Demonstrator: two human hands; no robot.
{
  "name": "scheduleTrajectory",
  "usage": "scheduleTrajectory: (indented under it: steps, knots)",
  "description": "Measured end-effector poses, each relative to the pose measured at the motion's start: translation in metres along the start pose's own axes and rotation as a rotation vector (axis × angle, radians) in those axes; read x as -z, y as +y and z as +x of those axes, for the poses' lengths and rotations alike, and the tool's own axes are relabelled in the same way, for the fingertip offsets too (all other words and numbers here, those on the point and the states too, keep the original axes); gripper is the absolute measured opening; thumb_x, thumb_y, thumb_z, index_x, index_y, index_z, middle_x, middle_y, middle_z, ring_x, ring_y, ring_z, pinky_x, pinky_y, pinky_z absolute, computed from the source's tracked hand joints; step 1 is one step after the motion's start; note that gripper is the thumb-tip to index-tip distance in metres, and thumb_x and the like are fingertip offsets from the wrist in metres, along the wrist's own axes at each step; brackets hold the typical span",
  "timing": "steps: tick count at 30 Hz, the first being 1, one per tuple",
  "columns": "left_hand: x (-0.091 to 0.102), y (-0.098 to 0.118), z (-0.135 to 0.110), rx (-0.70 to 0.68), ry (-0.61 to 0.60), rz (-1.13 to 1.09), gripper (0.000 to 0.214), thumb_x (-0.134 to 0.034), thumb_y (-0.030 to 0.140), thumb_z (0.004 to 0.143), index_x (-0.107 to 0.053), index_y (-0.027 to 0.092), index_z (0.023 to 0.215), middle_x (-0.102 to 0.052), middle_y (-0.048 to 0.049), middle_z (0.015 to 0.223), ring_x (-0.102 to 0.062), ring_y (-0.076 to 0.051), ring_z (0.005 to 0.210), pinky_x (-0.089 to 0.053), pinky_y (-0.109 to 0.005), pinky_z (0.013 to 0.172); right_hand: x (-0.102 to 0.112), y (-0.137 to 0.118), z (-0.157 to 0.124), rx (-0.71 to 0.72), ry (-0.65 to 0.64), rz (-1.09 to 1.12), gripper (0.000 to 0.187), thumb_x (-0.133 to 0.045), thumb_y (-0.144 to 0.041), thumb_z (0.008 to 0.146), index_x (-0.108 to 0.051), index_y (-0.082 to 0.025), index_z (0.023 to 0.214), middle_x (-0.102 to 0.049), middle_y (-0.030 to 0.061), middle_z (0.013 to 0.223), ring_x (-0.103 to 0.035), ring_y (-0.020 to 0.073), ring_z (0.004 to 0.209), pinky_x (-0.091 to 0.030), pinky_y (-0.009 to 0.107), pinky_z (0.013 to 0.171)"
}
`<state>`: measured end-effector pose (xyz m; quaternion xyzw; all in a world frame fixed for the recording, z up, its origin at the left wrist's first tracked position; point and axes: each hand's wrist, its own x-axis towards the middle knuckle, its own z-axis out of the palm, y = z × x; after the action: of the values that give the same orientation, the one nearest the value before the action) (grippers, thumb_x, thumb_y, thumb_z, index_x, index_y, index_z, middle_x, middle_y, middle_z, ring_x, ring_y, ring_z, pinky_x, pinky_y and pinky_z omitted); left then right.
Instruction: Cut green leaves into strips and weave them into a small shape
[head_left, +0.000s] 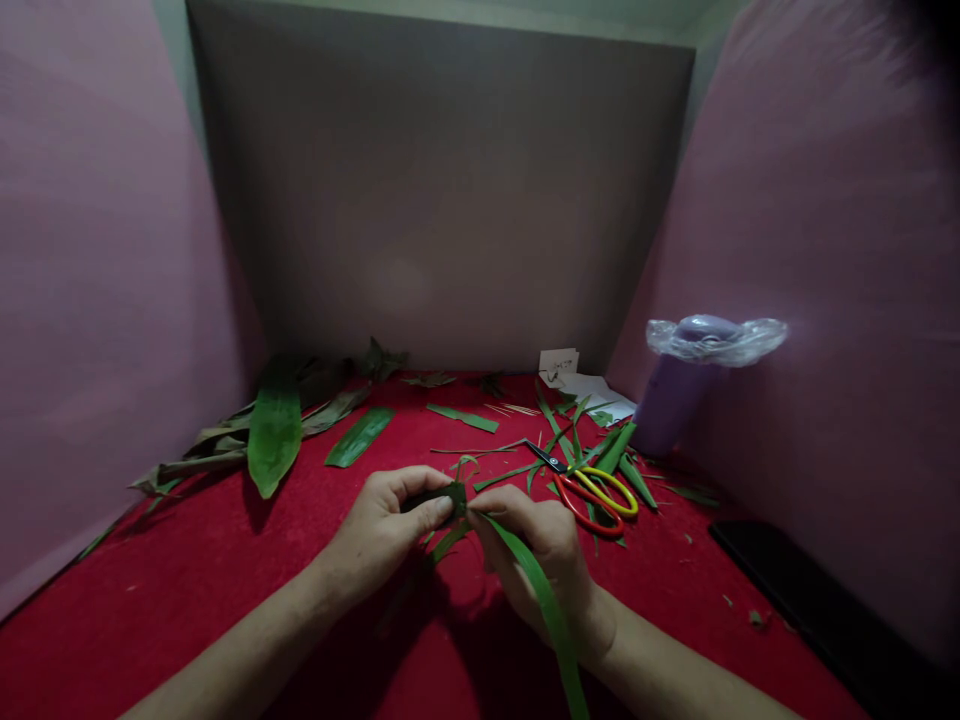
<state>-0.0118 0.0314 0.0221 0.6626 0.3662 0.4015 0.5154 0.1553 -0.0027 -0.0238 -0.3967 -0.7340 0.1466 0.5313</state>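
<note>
1. Left hand [382, 530]: thumb and forefinger pinched on a small, dark green folded leaf piece [450, 497]. The piece was held just above the red cloth-covered counter [187, 600], between the two hands and touching both.
2. Right hand [536, 545]: fingertips closed on the same piece, at the point where a long, narrow, glossy green leaf strip [551, 610] left it. The strip's long axis ran from the pinch back toward the person, over the right wrist and out of the lower edge of view. It lay wholly on the right hand's side.
3. Scissors with red and yellow loop handles [592, 490]: flat on the counter just beyond and right of the right hand, not touching it, with the blades pointing away and to the left.
4. Scattered green leaf offcuts [592, 440]: around and beyond the scissors.
5. Broad green leaf [274, 435], lying among dried ones: well beyond and left of the left hand.
6. Lilac cylinder capped with clear plastic film [667, 405]: far right, past the scissors.
7. White paper slips [570, 372]: farthest from the hands, at the back wall.
8. Black flat object [810, 600]: right of the right arm; its kind could not be told.
</note>
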Motion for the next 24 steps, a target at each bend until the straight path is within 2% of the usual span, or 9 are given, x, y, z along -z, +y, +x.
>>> scheduleTrajectory:
  steps: [9, 13, 17, 24]
  knots:
    - [0.0, -0.001, 0.0, 0.005, -0.007, -0.024, 0.005, -0.064, 0.019, 0.069, -0.067, 0.017, 0.071, -0.063, 0.0012, 0.066, -0.053, -0.012, 0.062, -0.041, -0.023, 0.062, 0.005, -0.009, 0.006, 0.053, -0.012, -0.057, 0.012, -0.049, -0.019, 0.084, -0.058, -0.019, 0.091, -0.064, 0.0034, 0.066, -0.054, 0.0112, 0.049, -0.04, 0.021, 0.05]
    - [0.0, -0.001, 0.0, 0.016, -0.023, -0.022, 0.005, -0.063, 0.019, 0.07, -0.067, 0.017, 0.072, -0.062, 0.0017, 0.066, -0.052, -0.012, 0.063, -0.04, -0.022, 0.061, 0.002, -0.001, 0.002, 0.044, -0.014, -0.05, 0.014, -0.05, -0.017, 0.082, -0.059, -0.02, 0.092, -0.062, 0.0015, 0.064, -0.052, 0.0109, 0.048, -0.038, 0.022, 0.049]
    - [0.0, 0.001, 0.0, 0.024, -0.041, -0.029, 0.005, -0.062, 0.019, 0.072, -0.067, 0.017, 0.073, -0.062, 0.0019, 0.067, -0.052, -0.011, 0.064, -0.04, -0.022, 0.062, 0.001, 0.004, 0.0, 0.045, -0.005, -0.038, 0.017, -0.054, -0.016, 0.079, -0.058, -0.021, 0.094, -0.064, 0.0023, 0.07, -0.052, 0.0107, 0.049, -0.038, 0.022, 0.049]
    - [0.0, 0.0, 0.0, 0.02, -0.064, -0.009, 0.005, -0.061, 0.019, 0.073, -0.066, 0.017, 0.073, -0.061, 0.0022, 0.067, -0.051, -0.011, 0.064, -0.039, -0.022, 0.062, 0.005, -0.004, 0.004, 0.058, -0.034, -0.092, 0.013, -0.049, -0.015, 0.083, -0.056, -0.019, 0.093, -0.055, -0.0019, 0.057, -0.048, 0.0092, 0.045, -0.036, 0.02, 0.047]
